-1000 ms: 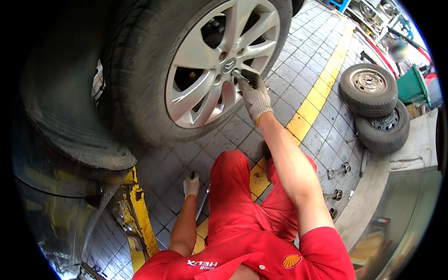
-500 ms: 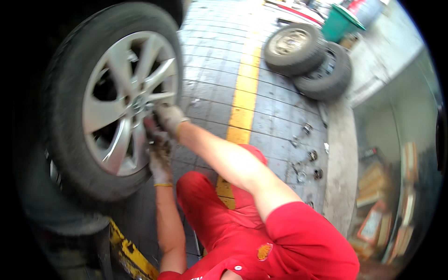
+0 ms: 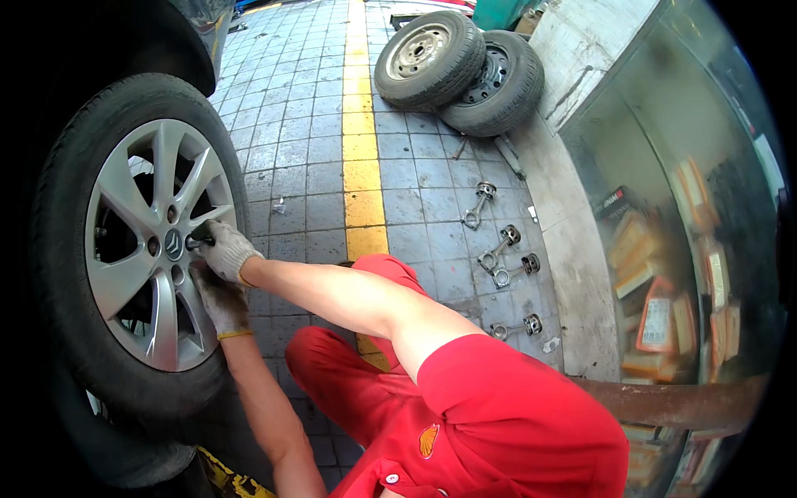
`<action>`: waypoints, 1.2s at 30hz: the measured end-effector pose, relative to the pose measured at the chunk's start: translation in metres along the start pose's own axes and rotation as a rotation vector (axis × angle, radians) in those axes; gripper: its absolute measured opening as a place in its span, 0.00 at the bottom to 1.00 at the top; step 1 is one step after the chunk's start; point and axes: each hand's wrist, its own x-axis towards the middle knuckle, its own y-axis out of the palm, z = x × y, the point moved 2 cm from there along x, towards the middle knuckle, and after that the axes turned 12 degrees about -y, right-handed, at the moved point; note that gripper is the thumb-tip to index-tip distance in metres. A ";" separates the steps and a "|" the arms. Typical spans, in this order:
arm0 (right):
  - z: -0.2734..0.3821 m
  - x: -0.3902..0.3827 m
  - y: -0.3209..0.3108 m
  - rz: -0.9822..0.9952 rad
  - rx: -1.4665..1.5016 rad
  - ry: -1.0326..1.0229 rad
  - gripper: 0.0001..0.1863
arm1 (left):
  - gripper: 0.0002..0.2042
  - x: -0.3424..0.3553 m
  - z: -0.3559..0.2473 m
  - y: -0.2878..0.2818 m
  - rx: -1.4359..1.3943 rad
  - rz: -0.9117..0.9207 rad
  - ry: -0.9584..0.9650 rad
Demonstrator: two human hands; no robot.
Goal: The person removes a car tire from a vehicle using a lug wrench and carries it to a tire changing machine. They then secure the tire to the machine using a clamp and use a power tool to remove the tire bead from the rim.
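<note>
A car wheel [image 3: 174, 187] with a silver multi-spoke rim and a black tire stands upright at the left. My right hand [image 3: 224, 251], in a pale knit glove, is closed around a short dark tool [image 3: 198, 241]. The tool's tip meets the rim just right of the centre cap [image 3: 173, 245]. Below it, my left hand [image 3: 220, 300], in a dirt-darkened glove, lies against a lower spoke with its fingers stretched up toward the hub. Nothing shows in the left hand, though its palm side is hidden. Bolt holes [image 3: 153, 246] ring the cap.
Two loose wheels [image 3: 432, 58] lean together at the far right. Several pistons with connecting rods [image 3: 498, 249] lie on the tiled floor [image 3: 290, 178], right of a yellow line [image 3: 362, 158]. Behind a glass pane stand boxes [image 3: 656, 319]. A yellow-black bar [image 3: 228, 477] sits below the wheel.
My view has swung, so the wheel sits lower and farther left, and more pistons show. Both hands stay at the hub. A reddish blur between them is no longer seen.
</note>
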 end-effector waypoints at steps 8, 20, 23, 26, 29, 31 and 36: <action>-0.002 -0.002 -0.007 0.037 -0.110 -0.073 0.19 | 0.35 -0.005 0.001 0.013 0.025 -0.025 -0.090; 0.018 -0.008 -0.010 0.048 -0.102 -0.110 0.24 | 0.34 0.006 -0.005 -0.003 0.072 0.018 0.001; 0.027 -0.005 -0.021 0.154 0.182 0.329 0.26 | 0.28 0.007 0.000 -0.011 0.116 0.000 0.027; -0.005 0.007 -0.018 0.025 0.279 0.378 0.21 | 0.25 0.013 0.012 0.008 0.016 -0.039 0.028; -0.011 0.000 -0.009 0.076 -0.194 -0.116 0.27 | 0.28 -0.001 0.004 0.012 0.006 -0.072 0.049; -0.004 -0.008 0.001 0.088 -0.013 0.084 0.27 | 0.29 -0.005 0.000 0.002 0.011 -0.068 0.056; -0.012 0.000 0.002 0.034 0.573 0.413 0.23 | 0.26 -0.003 0.008 0.009 -0.095 -0.074 0.011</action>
